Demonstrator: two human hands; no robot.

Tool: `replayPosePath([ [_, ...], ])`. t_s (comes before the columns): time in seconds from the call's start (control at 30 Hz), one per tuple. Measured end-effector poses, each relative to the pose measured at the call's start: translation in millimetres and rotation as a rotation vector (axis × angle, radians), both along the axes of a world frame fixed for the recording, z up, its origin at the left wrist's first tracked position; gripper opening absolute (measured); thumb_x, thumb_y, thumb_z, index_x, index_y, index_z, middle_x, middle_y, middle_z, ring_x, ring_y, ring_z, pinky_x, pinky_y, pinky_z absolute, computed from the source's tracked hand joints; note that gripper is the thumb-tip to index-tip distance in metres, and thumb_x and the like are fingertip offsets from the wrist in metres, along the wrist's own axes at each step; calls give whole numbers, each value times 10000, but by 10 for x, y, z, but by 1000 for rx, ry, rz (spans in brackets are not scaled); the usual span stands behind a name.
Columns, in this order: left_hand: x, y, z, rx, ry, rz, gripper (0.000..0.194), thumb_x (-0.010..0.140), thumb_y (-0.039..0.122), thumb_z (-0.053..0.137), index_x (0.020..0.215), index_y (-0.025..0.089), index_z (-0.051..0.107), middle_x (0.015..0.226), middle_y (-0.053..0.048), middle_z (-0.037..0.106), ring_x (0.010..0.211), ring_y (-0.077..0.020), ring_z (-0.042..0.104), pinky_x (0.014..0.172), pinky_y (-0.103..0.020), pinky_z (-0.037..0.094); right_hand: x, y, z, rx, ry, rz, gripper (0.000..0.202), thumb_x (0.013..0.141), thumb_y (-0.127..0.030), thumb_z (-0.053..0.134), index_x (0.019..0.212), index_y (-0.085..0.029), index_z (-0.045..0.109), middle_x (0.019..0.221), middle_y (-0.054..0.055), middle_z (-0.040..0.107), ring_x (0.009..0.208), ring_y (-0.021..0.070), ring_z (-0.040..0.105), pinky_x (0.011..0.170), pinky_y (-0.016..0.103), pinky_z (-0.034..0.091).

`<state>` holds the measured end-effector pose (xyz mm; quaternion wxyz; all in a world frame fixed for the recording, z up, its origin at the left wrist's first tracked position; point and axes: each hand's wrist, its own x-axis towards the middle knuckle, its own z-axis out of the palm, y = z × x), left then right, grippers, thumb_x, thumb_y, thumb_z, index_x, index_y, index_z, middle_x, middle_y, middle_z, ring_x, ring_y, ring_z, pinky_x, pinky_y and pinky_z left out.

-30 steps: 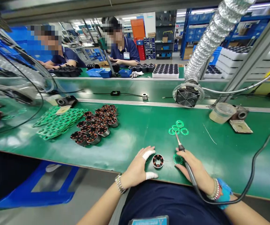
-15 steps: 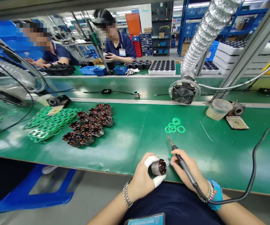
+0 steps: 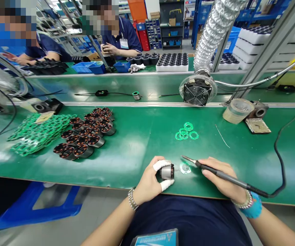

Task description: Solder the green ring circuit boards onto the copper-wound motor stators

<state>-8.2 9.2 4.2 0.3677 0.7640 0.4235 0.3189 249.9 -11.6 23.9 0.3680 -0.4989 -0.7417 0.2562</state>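
Currently the person's left hand pinches a metal stator tipped sideways just left of the loose ring board on the desk, while right of that board the right hand grips a soldering iron, with green rings beyond the board and clustered stators well to its left.

the stator is silver-grey, the soldering iron's handle black, the tabletop plain green.

Ring board right of stator, before ring cluster
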Motion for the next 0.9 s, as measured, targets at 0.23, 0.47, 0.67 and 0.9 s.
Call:
replayPosePath([
  [0.23,62,1,2,32,81,6,472,651,135,690,1068,207,482,1041,-68,481,938,-191,533,844,-357,450,67,42,-7,-231,105,-19,151,810,-281,564,900,-201,655,881,22,694,792,161,643,720,243,513],
  [0.47,79,-17,1,41,136,19,430,659,111,660,1048,194,497,1031,-66,475,925,-182,535,834,-330,458,51,48,23,-241,123,54,127,808,-236,575,902,-207,655,886,11,680,803,138,629,745,218,494],
  [0.67,68,-9,-23,51,105,17,464,653,129,678,1066,204,481,1038,-66,479,940,-189,534,844,-348,457,35,59,42,-226,98,69,131,809,-246,565,884,-199,662,864,18,684,778,144,636,725,224,508],
  [0.9,57,-10,-3,47,92,18,451,653,136,676,1057,205,488,1026,-68,487,920,-191,541,826,-353,465,37,72,35,-208,76,89,136,817,-262,556,883,-208,662,857,26,684,765,162,643,702,253,523],
])
